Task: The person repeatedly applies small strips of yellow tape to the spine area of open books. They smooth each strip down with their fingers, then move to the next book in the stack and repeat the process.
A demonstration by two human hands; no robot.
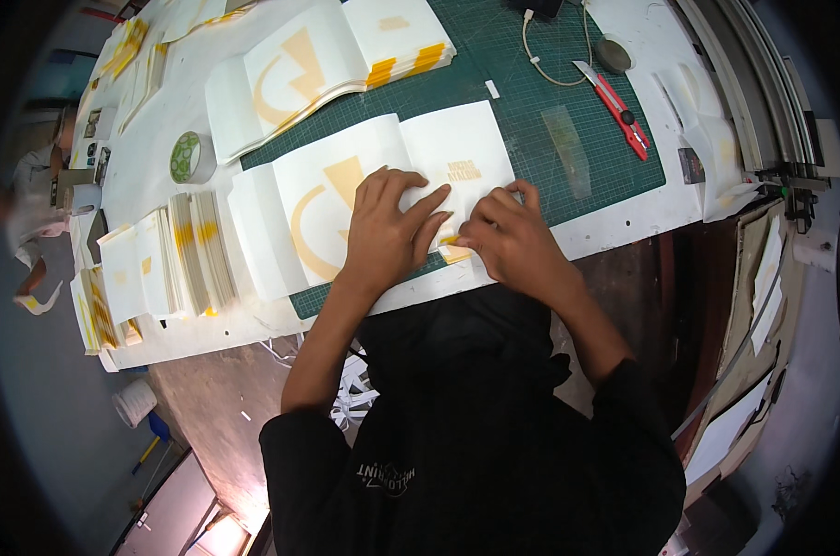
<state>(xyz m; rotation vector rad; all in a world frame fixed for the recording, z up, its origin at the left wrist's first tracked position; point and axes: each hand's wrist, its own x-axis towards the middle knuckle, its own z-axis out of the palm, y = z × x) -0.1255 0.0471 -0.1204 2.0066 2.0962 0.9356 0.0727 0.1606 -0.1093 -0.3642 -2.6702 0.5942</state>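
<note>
A white printed sheet (276, 190) with creases and a pale orange design lies in front of me on the green cutting mat (332, 111). My left hand (388, 221) rests on its middle, fingers spread against the paper and thumb apart. At the near edge, to the right, my right hand (515, 232) is closed with its fingertips pinching the sheet's edge. A yellow-orange strip (454, 252) shows beside those fingertips, where the edge looks turned over. The paper between the right fingers is partly hidden.
Behind lies a stack of similar printed sheets (406, 65). To the right are a red utility knife (619, 111) with its blade out, a clear strip (566, 148) and a cable (536, 60). Left are a tape roll (191, 157) and folded bundles (193, 250). A metal rail (744, 83) borders the right.
</note>
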